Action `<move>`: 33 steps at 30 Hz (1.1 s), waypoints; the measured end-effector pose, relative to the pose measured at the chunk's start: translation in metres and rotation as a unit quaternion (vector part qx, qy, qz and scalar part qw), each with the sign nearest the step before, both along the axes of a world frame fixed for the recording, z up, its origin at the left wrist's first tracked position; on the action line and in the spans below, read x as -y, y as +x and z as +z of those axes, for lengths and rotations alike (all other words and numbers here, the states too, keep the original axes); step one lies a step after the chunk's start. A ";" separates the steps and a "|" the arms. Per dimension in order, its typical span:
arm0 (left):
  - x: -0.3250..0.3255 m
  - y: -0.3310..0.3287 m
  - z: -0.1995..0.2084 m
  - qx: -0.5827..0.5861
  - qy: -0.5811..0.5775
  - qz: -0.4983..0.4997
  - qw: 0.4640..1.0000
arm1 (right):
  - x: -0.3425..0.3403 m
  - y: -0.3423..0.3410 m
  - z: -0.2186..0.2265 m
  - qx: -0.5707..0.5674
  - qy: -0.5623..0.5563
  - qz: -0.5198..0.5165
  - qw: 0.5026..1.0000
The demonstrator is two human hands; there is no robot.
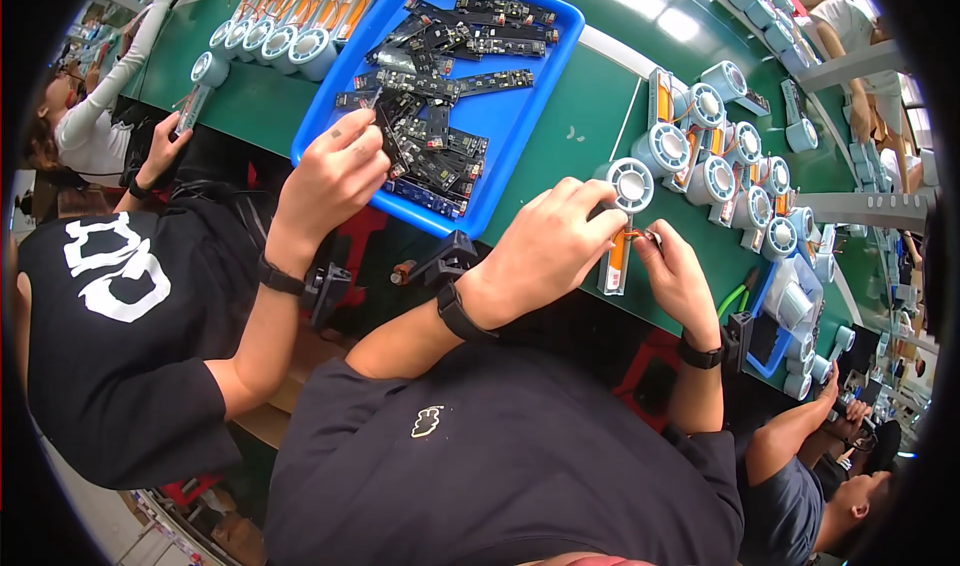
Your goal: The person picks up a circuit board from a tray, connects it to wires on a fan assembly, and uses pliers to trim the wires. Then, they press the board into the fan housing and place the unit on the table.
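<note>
A pale blue handheld fan (631, 185) lies at the table edge, its round head away from me and its opened handle (614, 271) showing an orange battery. My left hand (548, 251) is closed beside the fan's neck, thumb and fingers pinching a small dark piece (602, 209) that they mostly cover. On the other side, my right hand (682, 278) is closed near the thin wires (632, 233) at the neck. Its thumb and forefinger pinch something small and dark, too covered to name.
Left of my hands stands a blue tray (530, 131) of black circuit boards; a co-worker's hand (335, 181) reaches over it. Several fans (712, 179) stand to the right, near green-handled pliers (737, 294) and a blue bin (768, 351). More fans (285, 41) line the far left.
</note>
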State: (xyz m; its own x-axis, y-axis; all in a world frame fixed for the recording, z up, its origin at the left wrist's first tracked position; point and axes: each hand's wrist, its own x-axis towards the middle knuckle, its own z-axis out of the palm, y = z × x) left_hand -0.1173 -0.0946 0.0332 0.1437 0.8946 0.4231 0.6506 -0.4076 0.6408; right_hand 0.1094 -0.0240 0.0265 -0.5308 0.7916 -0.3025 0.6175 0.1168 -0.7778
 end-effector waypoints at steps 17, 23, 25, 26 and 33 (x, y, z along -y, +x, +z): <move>-0.003 0.016 0.003 0.003 -0.071 0.019 0.997 | -0.001 0.096 0.079 -0.044 0.148 -0.069 0.986; -0.021 0.039 0.001 -0.009 -0.090 -0.003 0.996 | -0.027 0.101 0.014 -0.039 0.095 -0.091 0.991; -0.024 0.047 0.000 -0.006 -0.110 0.012 0.994 | -0.034 0.099 0.001 -0.046 0.082 -0.027 0.995; -0.028 0.051 -0.002 -0.005 -0.121 0.020 0.992 | -0.036 0.099 -0.002 -0.047 0.080 -0.035 0.995; -0.042 0.072 -0.005 -0.011 -0.147 0.016 0.989 | -0.044 0.105 -0.018 0.026 0.063 0.034 0.997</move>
State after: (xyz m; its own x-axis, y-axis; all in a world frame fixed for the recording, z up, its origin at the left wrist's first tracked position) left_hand -0.0457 -0.0526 0.0286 0.1198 0.9828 0.1403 0.6746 -0.1843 0.7148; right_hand 0.2143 0.0200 0.0087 -0.5707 0.7880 -0.2311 0.6441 0.2550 -0.7211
